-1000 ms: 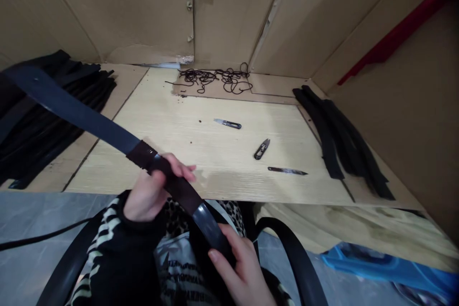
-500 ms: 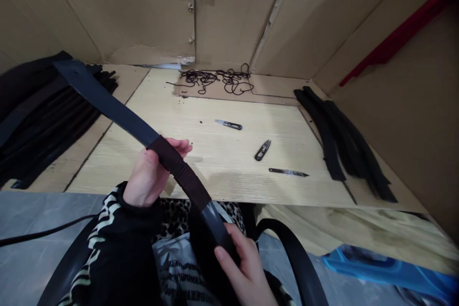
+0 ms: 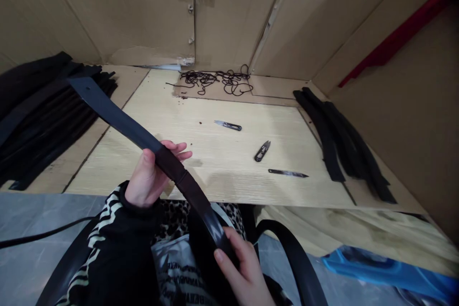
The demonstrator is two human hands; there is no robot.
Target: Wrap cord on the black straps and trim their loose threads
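Note:
A long black strap (image 3: 118, 117) with a dark brown sleeve section runs from the upper left down to my lap. My left hand (image 3: 148, 179) grips it at the brown section, thumb on top, fingers curled beneath. Lower down, over my lap, my right hand (image 3: 242, 272) pinches the same strap at its glossy black part. The strap's free end lies over the pile of black straps (image 3: 39, 114) at the left.
On the wooden table (image 3: 222, 162) lie two thread snippers (image 3: 228, 125) (image 3: 262, 150) and a thin blade (image 3: 288, 172). A tangle of dark thread (image 3: 213, 79) sits at the back. More black straps (image 3: 340, 138) lie at the right. Cardboard walls enclose the table.
The strap's far end has swung right and come down toward the table. My left hand has slid along the brown section; my right hand has hardly moved.

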